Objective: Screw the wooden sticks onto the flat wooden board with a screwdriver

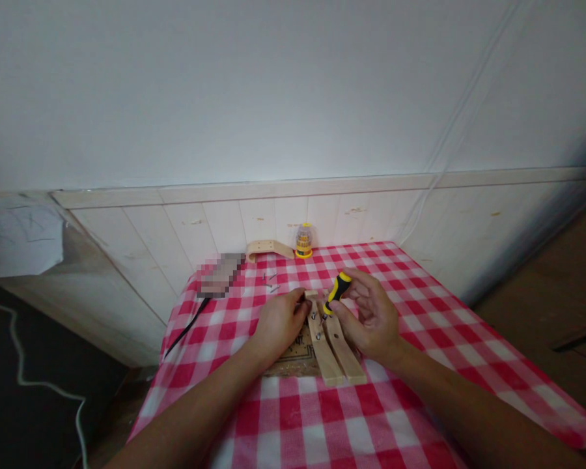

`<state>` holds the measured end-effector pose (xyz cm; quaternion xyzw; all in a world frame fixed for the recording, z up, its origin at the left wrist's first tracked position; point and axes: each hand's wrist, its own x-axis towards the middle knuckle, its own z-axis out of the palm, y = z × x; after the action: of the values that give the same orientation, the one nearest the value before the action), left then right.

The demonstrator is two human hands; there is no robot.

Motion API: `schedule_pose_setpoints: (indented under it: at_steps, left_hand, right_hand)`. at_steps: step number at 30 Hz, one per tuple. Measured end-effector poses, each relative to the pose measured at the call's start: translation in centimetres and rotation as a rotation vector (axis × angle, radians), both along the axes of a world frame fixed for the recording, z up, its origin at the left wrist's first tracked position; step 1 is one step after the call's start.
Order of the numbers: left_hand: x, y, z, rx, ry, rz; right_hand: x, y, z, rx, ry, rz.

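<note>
Two pale wooden slats (pixel 333 348) lie side by side on a red-and-white checked tablecloth (pixel 410 306), over a flat engraved wooden board (pixel 297 357). My right hand (pixel 371 316) grips a black-and-yellow screwdriver (pixel 336 291), its tip pointing down at the upper end of the slats. My left hand (pixel 278 322) is closed, pinching a small wooden block (pixel 311 294) at the top of the slats and resting on the board. Screw heads show on the slats near the screwdriver tip.
Loose screws (pixel 271 281) lie behind my hands. A curved wooden piece (pixel 267 248) and a yellow screwdriver-bit holder (pixel 303 241) stand at the table's back edge by the white panelled wall. A blurred object (pixel 218 276) with a black cable (pixel 188 326) sits at the left.
</note>
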<state>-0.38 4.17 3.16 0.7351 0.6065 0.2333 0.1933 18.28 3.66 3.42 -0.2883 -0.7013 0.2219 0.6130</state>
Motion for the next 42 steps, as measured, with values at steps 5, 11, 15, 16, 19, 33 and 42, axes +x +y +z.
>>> schedule_pose_setpoints:
  at_steps: [5, 11, 15, 16, 19, 33, 42]
  left_hand:
    - [-0.02, -0.03, -0.02, 0.005, -0.006, -0.006]
    - [0.0, -0.06, 0.02, 0.011, -0.011, -0.011]
    - [-0.02, -0.05, -0.01, 0.017, -0.014, -0.015]
    - [-0.03, -0.05, -0.02, 0.016, -0.014, -0.016]
    - [-0.07, -0.02, -0.05, 0.016, -0.013, -0.018]
    - [-0.1, 0.11, -0.29, 0.018, -0.01, -0.018]
    - [-0.09, 0.09, -0.26, 0.026, 0.006, -0.005]
  right_hand:
    - [0.09, -0.56, 0.32, -0.01, -0.023, 0.075]
    - [0.05, -0.68, 0.15, 0.001, -0.053, 0.098]
    - [0.12, -0.85, 0.31, -0.014, -0.082, 0.149]
    - [0.14, -0.89, 0.36, -0.014, -0.079, 0.162]
    - [0.22, -0.88, 0.42, -0.019, -0.065, 0.179]
    - [0.19, -0.85, 0.19, 0.016, -0.08, 0.174]
    - [0.0, -0.51, -0.1, 0.095, -0.099, 0.056]
